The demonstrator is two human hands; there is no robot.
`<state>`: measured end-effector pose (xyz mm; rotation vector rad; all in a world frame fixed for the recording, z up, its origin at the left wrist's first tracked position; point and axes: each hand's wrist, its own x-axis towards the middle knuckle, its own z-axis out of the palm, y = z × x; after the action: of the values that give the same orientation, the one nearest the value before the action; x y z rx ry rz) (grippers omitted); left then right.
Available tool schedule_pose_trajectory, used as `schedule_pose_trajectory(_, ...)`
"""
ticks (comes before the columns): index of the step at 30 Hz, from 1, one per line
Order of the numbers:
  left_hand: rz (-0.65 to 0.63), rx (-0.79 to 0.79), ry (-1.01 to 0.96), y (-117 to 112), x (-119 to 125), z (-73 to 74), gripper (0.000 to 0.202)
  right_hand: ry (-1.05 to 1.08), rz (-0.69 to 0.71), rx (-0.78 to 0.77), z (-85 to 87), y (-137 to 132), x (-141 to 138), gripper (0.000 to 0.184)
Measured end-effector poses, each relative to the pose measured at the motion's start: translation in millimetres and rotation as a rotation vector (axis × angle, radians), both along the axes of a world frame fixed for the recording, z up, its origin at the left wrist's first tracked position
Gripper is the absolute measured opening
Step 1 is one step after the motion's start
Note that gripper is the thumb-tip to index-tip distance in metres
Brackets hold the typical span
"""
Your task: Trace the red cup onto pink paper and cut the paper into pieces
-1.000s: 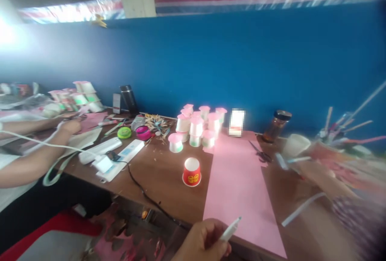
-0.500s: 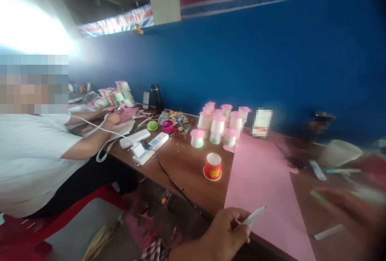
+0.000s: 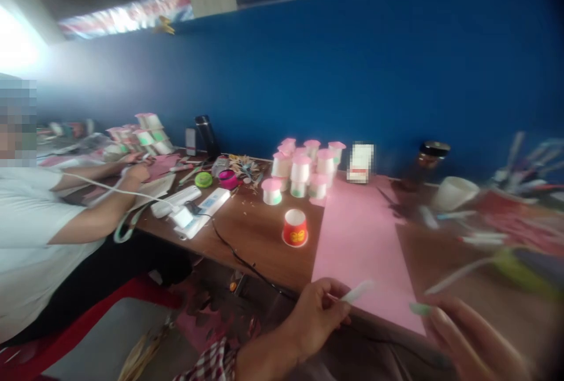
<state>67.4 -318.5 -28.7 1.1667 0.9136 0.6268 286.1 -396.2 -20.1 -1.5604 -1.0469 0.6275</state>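
Note:
My left hand (image 3: 315,319), with a checked cuff at the wrist, pinches a slim white pen (image 3: 359,292) over the near edge of a long pink paper sheet (image 3: 352,240). To its right, my right hand (image 3: 476,340) is closed on a small pale green piece (image 3: 420,309); blur hides exactly what it is. The two hands are apart, the piece facing the pen. A red paper cup (image 3: 295,229) with a yellow emblem stands left of the sheet. Behind it several white cups (image 3: 301,169) with pink paper tops are stacked together.
At the left a person in a white shirt (image 3: 26,211) works at the same table. A power strip (image 3: 202,216) with a black cable (image 3: 233,249) lies between us. At the right are a dark-lidded jar (image 3: 425,161), a white cup (image 3: 456,193) and blurred papers. A blue partition (image 3: 308,76) stands behind.
The view has swung right. My right hand, a blur at the right before, has come in toward my left hand with the green piece. My left hand still holds the pen.

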Motion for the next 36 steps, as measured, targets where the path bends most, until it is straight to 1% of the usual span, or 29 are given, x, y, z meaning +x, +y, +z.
schedule_pose_trajectory(2, -0.023, 0.045, 0.034, 1, 0, 0.2, 0.027, -0.017, 0.040, -0.025, 12.3, 0, -5, 0.027)
schedule_pose_trajectory(4, -0.075, 0.078, 0.059, 3, 0, 1.4, 0.027, 0.019, 0.045, 0.032, 21.8, 2, -11, 0.027)
schedule_pose_trajectory(7, -0.128, 0.096, 0.072, 4, 0, 6.7, 0.029, 0.069, 0.039, 0.035, 28.0, 4, -15, 0.025)
schedule_pose_trajectory(13, -0.179, 0.121, 0.102, -3, 0, 19.6, 0.031, 0.062, 0.047, 0.044, 23.1, 6, -11, 0.022)
schedule_pose_trajectory(20, -0.211, 0.140, 0.118, -6, 2, 25.2, 0.032, 0.090, 0.091, 0.037, 20.5, 5, -10, 0.017)
schedule_pose_trajectory(25, -0.235, 0.165, 0.126, -7, 3, 28.4, 0.031, 0.095, 0.173, 0.006, 14.8, 1, -15, 0.015)
schedule_pose_trajectory(28, -0.240, 0.214, 0.137, -8, 2, 30.3, 0.032, 0.030, 0.217, -0.028, 13.0, -1, -16, 0.017)
schedule_pose_trajectory(30, -0.242, 0.246, 0.156, -7, 2, 33.0, 0.033, -0.044, 0.258, -0.037, 14.8, -1, -17, 0.017)
schedule_pose_trajectory(34, -0.333, 0.326, 0.134, -6, -2, 42.0, 0.031, -0.214, 0.366, -0.007, 22.1, -3, -16, 0.016)
schedule_pose_trajectory(36, -0.359, 0.371, 0.165, -6, -4, 45.7, 0.030, -0.276, 0.410, 0.000, 24.3, -5, -17, 0.015)
